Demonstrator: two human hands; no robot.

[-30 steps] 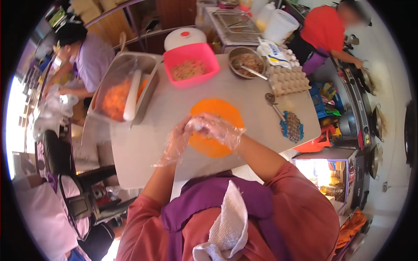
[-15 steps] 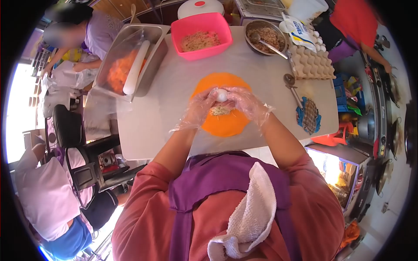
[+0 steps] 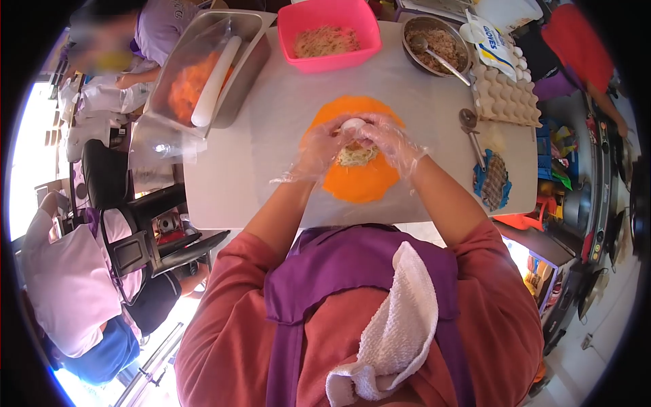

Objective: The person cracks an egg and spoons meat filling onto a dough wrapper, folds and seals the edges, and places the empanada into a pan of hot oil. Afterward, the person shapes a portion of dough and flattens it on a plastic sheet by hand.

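Note:
My left hand and my right hand, both in clear plastic gloves, hold a white egg between their fingers. They are over a flat round orange dough sheet lying on the table. Below the egg, a small heap of pale shredded filling sits in the middle of the sheet. The fingers partly cover the egg, so I cannot tell whether its shell is cracked.
A pink tub of shreds, a steel bowl with meat-like filling and a spoon, and an egg tray line the far side. A steel pan stands left. A pastry wheel and cloth lie right. Co-workers stand nearby.
The camera view has shifted, so the tabletop sits higher and slightly right. Both hands still hold the egg, and the fingers cover more of it now.

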